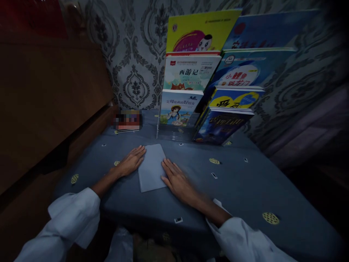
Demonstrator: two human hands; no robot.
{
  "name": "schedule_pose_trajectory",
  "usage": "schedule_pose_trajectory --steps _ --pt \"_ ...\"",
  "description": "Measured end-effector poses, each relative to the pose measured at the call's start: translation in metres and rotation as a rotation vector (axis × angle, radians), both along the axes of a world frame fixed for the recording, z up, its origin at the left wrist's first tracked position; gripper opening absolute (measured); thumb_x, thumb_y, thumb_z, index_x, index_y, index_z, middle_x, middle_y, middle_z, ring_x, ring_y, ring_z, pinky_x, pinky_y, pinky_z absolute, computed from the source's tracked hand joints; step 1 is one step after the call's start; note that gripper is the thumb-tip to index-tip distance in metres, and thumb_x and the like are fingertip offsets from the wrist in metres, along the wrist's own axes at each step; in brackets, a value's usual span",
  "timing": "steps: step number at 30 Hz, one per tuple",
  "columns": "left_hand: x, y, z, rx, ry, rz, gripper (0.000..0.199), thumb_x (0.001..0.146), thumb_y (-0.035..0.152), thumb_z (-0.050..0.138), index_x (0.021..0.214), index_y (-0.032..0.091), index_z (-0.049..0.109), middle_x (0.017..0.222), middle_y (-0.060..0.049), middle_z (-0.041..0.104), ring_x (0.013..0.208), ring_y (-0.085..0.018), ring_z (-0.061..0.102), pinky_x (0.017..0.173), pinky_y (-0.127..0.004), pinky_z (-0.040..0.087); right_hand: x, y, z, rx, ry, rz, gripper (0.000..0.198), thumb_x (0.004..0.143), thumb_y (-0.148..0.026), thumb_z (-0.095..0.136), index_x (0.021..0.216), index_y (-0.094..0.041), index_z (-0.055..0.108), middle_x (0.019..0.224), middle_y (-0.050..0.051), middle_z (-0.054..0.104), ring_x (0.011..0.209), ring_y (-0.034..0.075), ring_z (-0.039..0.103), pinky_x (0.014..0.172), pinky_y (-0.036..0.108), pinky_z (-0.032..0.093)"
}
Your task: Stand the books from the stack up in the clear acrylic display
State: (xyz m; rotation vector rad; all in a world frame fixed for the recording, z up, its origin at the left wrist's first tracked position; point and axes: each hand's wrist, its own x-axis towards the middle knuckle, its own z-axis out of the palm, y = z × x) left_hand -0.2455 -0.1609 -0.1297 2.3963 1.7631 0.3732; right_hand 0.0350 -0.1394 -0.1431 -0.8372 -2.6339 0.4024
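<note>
A pale folded sheet of paper point(151, 169) lies flat on the table, with its top corners cut off at a slant. My left hand point(133, 160) rests along its upper left edge, fingers stretched out and touching the paper. On the right edge lies my right hand point(178, 181), its fingers extended flat over the margin and the thumb a little apart. Neither hand grips anything. Part of the sheet's right side is hidden under my right fingers.
A clear rack behind the paper holds several picture books point(178, 107) in two columns. At the back left lies a small blurred-out stack point(128, 120). A dark patterned cloth point(240, 189) covers the table. Wooden furniture point(51, 109) borders the left side.
</note>
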Motion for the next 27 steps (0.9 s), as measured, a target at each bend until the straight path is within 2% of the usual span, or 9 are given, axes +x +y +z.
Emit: schedule_pose_trajectory --steps 6,12,15,22,27 --pt "0.0 0.0 0.003 -0.012 0.027 0.006 0.051 0.104 0.035 0.029 0.15 0.013 0.038 0.16 -0.012 0.033 0.151 -0.02 0.023 0.124 -0.04 0.02 0.012 -0.021 -0.007 0.017 -0.009 -0.025 0.058 0.102 -0.041 0.041 0.153 -0.016 0.035 0.158 0.016 0.036 0.147 0.028 0.032 0.118 0.053 0.034" --pt "0.003 0.006 0.01 -0.045 0.096 -0.036 0.052 0.103 0.034 0.03 0.151 0.014 0.036 0.16 -0.012 0.032 0.151 -0.022 0.024 0.123 -0.042 0.021 0.014 -0.025 -0.004 0.034 0.019 -0.01 0.058 0.102 -0.041 0.041 0.153 -0.014 0.035 0.157 0.017 0.037 0.147 0.028 0.033 0.119 0.052 0.034" --pt "0.013 0.016 0.014 -0.059 0.1 -0.081 0.052 0.103 0.035 0.031 0.151 0.016 0.035 0.161 -0.011 0.03 0.151 -0.021 0.025 0.122 -0.043 0.022 0.014 -0.025 0.0 0.071 -0.001 -0.013 0.057 0.102 -0.039 0.041 0.153 -0.015 0.034 0.157 0.017 0.038 0.146 0.027 0.034 0.118 0.051 0.036" --pt "0.049 0.05 0.015 -0.065 0.118 -0.152 0.052 0.102 0.029 0.031 0.151 0.012 0.036 0.16 -0.012 0.031 0.15 -0.021 0.026 0.122 -0.04 0.024 0.012 -0.026 -0.003 0.119 0.002 -0.031 0.057 0.102 -0.037 0.042 0.154 -0.015 0.034 0.157 0.016 0.039 0.146 0.027 0.035 0.117 0.05 0.038" --pt "0.055 0.057 0.011 -0.02 0.103 -0.165 0.05 0.103 0.028 0.03 0.149 0.012 0.038 0.159 -0.013 0.033 0.15 -0.021 0.026 0.121 -0.041 0.025 0.014 -0.026 -0.005 0.112 0.034 -0.031 0.059 0.101 -0.036 0.044 0.155 -0.019 0.031 0.156 0.015 0.04 0.145 0.027 0.037 0.117 0.051 0.038"
